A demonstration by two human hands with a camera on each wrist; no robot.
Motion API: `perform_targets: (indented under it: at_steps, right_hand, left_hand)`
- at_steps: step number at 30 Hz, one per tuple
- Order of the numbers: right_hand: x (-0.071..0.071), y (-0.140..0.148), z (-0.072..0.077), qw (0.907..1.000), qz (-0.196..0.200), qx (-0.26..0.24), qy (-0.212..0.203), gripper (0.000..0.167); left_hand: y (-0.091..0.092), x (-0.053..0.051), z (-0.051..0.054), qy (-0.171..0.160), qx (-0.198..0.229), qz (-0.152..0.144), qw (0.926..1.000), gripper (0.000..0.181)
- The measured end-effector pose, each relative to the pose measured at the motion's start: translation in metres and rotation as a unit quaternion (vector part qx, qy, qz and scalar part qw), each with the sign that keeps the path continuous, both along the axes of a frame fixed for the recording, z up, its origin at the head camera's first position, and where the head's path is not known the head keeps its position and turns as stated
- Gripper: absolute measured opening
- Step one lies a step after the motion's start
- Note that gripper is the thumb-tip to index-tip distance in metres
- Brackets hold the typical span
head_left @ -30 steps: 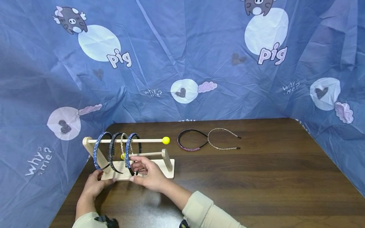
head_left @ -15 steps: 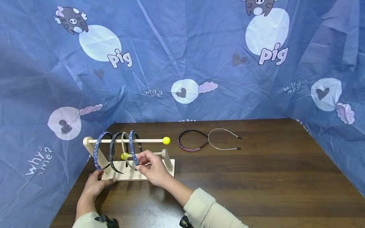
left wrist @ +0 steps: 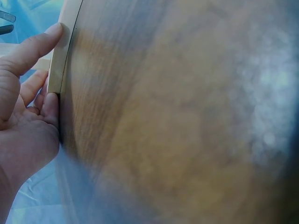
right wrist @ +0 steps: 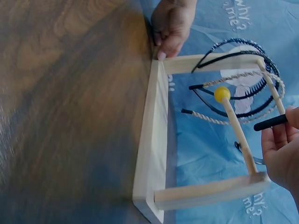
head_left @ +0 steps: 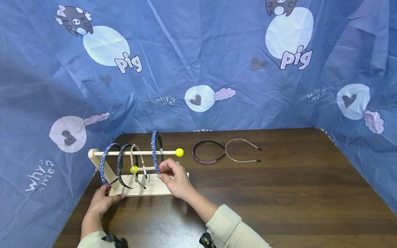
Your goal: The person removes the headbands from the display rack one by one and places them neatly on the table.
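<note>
A blue glittery headband point(head_left: 154, 151) hangs around the upper rod of the wooden stand point(head_left: 149, 186), near its yellow ball end; my right hand point(head_left: 178, 179) pinches its lower end. In the right wrist view my right hand point(right wrist: 285, 154) holds a black tip point(right wrist: 271, 122). Further left on that rod hang a braided headband point(head_left: 132, 162), a dark one point(head_left: 119, 165) and another blue one point(head_left: 103, 167). My left hand point(head_left: 100, 203) grips the left end of the base. In the left wrist view the left hand point(left wrist: 28, 93) has thumb and fingers around the base's end point(left wrist: 58, 70).
On the table point(head_left: 279, 193), right of the stand, lie a black and pink headband point(head_left: 206, 162) and a braided one point(head_left: 237, 140), touching or nearly so. The lower rod point(head_left: 147, 168) has a yellow ball at its left end. Behind hangs a blue printed cloth point(head_left: 173, 62).
My right hand has moved right and slightly up, carrying the blue headband along the upper rod, away from the braided one. The left hand stays at the base.
</note>
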State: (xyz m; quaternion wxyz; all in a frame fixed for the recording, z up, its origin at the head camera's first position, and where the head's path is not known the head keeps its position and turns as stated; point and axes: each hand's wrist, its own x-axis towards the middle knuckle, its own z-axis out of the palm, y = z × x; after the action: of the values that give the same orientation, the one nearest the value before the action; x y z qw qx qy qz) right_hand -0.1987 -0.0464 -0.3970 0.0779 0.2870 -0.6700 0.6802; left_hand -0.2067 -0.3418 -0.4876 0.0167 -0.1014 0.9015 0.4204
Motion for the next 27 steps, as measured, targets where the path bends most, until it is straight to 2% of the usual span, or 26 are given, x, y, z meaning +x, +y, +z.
perform_targets:
  at_steps: [9, 16, 22, 27]
  right_hand:
    - [-0.003, 0.013, 0.004, 0.9995, -0.010, -0.023, 0.019, 0.012]
    - [0.001, 0.020, 0.011, 0.9988, -0.011, -0.028, 0.039, 0.012]
    - [0.004, 0.027, 0.016, 0.9981, -0.013, -0.034, 0.051, 0.013]
    - [0.002, 0.037, 0.020, 0.9971, -0.023, -0.040, 0.060, 0.015]
  left_hand:
    - [-0.001, 0.003, -0.003, 0.003, 0.003, -0.003, 1.0000, 0.070]
    - [0.000, 0.004, -0.002, -0.003, 0.009, 0.007, 0.9999, 0.071]
    - [0.000, 0.003, 0.000, -0.018, 0.017, 0.011, 0.9996, 0.074]
    - [0.000, 0.001, -0.001, -0.006, 0.016, 0.007, 0.9998, 0.072]
